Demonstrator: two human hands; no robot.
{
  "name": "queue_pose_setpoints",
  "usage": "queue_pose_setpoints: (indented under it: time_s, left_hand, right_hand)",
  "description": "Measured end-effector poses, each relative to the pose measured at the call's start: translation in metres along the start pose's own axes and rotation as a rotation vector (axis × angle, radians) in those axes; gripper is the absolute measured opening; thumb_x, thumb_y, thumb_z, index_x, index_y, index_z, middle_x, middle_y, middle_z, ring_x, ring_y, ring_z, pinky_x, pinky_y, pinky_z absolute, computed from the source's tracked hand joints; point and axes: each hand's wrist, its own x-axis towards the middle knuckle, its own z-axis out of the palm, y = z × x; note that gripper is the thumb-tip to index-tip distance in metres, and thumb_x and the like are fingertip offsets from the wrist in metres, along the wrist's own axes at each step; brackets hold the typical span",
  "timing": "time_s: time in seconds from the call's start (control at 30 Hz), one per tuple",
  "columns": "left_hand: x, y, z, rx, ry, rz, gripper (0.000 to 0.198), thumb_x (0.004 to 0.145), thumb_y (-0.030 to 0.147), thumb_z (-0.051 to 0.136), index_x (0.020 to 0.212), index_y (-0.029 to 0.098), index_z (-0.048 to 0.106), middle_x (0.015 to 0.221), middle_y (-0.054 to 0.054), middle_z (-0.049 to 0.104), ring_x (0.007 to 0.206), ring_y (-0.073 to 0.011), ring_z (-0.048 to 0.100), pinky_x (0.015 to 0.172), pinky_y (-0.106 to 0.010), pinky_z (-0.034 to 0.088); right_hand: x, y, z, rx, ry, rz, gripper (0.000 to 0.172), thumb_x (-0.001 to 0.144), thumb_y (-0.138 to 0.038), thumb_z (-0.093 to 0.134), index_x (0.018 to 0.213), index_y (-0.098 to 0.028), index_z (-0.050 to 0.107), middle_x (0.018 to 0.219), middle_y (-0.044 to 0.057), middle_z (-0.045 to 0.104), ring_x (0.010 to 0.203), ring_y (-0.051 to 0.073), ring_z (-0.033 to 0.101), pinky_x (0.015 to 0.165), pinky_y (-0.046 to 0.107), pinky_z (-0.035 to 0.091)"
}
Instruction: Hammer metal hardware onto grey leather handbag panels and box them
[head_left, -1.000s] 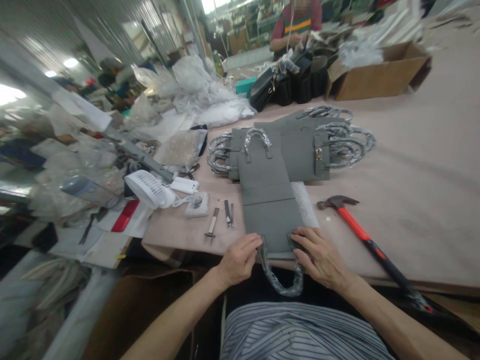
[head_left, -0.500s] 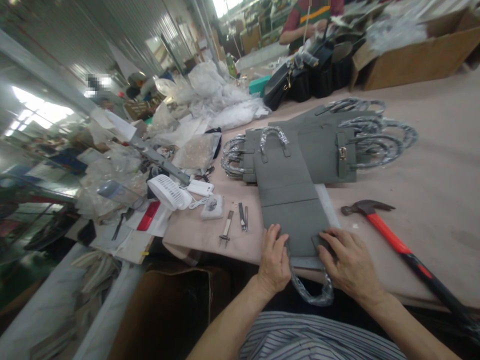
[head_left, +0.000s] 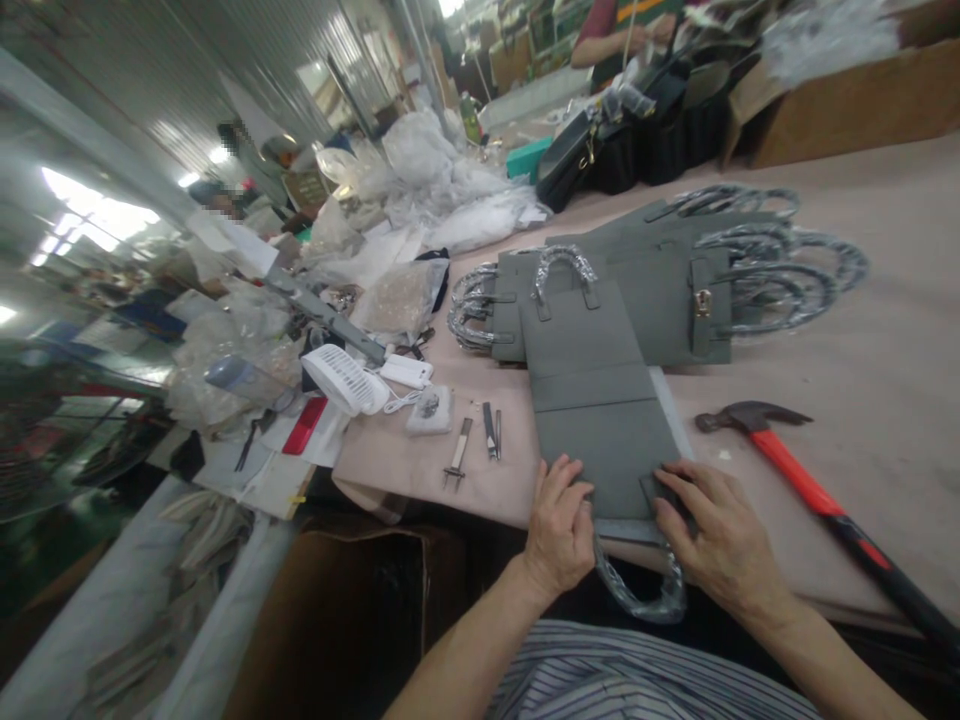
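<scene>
A flat grey handbag panel [head_left: 600, 440] lies lengthwise before me, a seam across its middle. Its near handle [head_left: 641, 600], wrapped in clear plastic, hangs over the table edge. My left hand [head_left: 559, 525] holds the panel's near left corner, fingers bent over the border. My right hand [head_left: 712, 520] grips the near right corner, thumb and forefinger at the dark handle tab [head_left: 658, 492]. The undersides of both grips are hidden. A pale board [head_left: 671, 410] shows beneath the panel. Its far end, with another wrapped handle [head_left: 564, 265], rests on stacked grey bag pieces [head_left: 667, 300].
A claw hammer [head_left: 795, 470] with a red and black handle lies at right. Left of the panel are a pronged tool [head_left: 457, 455], small metal tools [head_left: 491, 432] and a white fan [head_left: 341, 380]. Black bags [head_left: 622, 150], a carton [head_left: 855, 110] and a co-worker [head_left: 626, 40] are farther back.
The view has shifted slightly, so the table's contents sit a little farther right. Both hands keep their places on the panel, with no clear movement of it.
</scene>
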Motion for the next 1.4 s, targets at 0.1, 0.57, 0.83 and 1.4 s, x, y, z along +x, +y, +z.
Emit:
queue_pose_setpoints:
  time_s: [0.1, 0.57, 0.83, 1.4]
  left_hand:
    - [0.002, 0.001, 0.0, -0.004, -0.018, 0.032, 0.03, 0.09, 0.013, 0.047, 0.115, 0.016, 0.064, 0.136, -0.016, 0.064, 0.141, -0.0289, 0.049, 0.121, -0.061, 0.034]
    - [0.05, -0.052, -0.07, 0.312, 0.096, -0.584, 0.024, 0.097, 0.027, 0.048, 0.099, 0.018, 0.071, 0.1, -0.013, 0.075, 0.1, -0.0257, 0.07, 0.091, -0.037, 0.053]
    - [0.108, -0.097, -0.093, 0.437, -0.287, -0.866, 0.026, 0.085, 0.039, 0.069, 0.074, 0.015, 0.071, 0.088, -0.019, 0.077, 0.097, -0.0312, 0.074, 0.082, -0.034, 0.053]
    - [0.11, -0.114, -0.091, 0.066, -0.261, -1.064, 0.013, 0.065, 0.012, 0.074, 0.06, 0.014, 0.061, 0.043, -0.006, 0.058, 0.06, -0.0272, 0.071, 0.062, -0.035, 0.059]
  right_hand:
    - [-0.002, 0.002, -0.001, 0.024, 0.011, 0.003, 0.022, 0.097, -0.028, 0.053, 0.111, -0.016, 0.064, 0.111, 0.015, 0.063, 0.102, 0.031, 0.06, 0.089, 0.047, 0.052]
    - [-0.009, 0.007, 0.005, 0.082, 0.043, 0.061, 0.021, 0.095, -0.031, 0.056, 0.11, -0.021, 0.065, 0.112, 0.014, 0.063, 0.105, 0.031, 0.061, 0.09, 0.05, 0.052]
    - [-0.01, 0.007, 0.006, 0.065, 0.044, 0.049, 0.02, 0.096, -0.03, 0.054, 0.109, -0.018, 0.063, 0.112, 0.015, 0.062, 0.104, 0.031, 0.06, 0.089, 0.049, 0.052]
    - [-0.012, 0.007, 0.009, 0.082, 0.053, 0.077, 0.022, 0.095, -0.031, 0.054, 0.107, -0.017, 0.066, 0.111, 0.015, 0.063, 0.106, 0.032, 0.059, 0.091, 0.05, 0.051]
